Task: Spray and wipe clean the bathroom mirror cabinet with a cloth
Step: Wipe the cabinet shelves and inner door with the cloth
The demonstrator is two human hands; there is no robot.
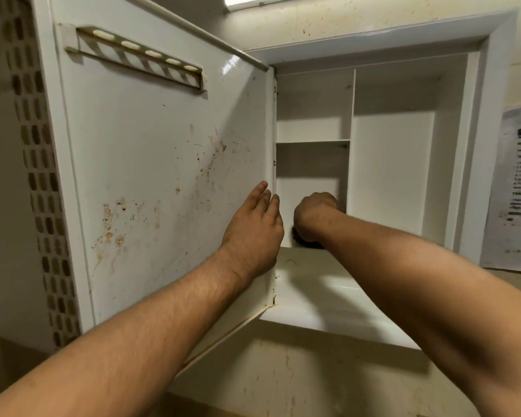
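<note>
Both my forearms are reaching up and in from the bottom of the view, bare, no sleeves. My left hand (253, 230) is flat on the inside face of the open door (151, 164), down low and right by the hinge edge. Its fingers (260, 191) are straight and pressed together, pointing up, not gripping anything, just resting against the panel. That door is pretty grim: rusty brown stains (112, 218) are spattered across the lower middle of it. Near its top there's a slotted rack (139, 55) with a row of oval holes. My right hand (313, 215) is a bit further in, inside the cabinet (475, 145), in the lower left compartment, just above the bottom ledge (328, 296). It's balled up with the fingers curled under around the cloth (306, 243). Only a dark bit of that shows, poking out under my wrist and sitting on the compartment floor, so I can't tell how it's folded. The two hands are near each other but not touching, and the hinge edge of the door runs between them. Above my right hand is a small shelf (313, 142), and an upright divider (352, 130) splits off the taller compartment on the right. Further back, a strip of patterned tile (39, 176) runs down the wall left of the door. A sheet of paper (518, 191) with blurry print hangs on the wall right of the cabinet.
</note>
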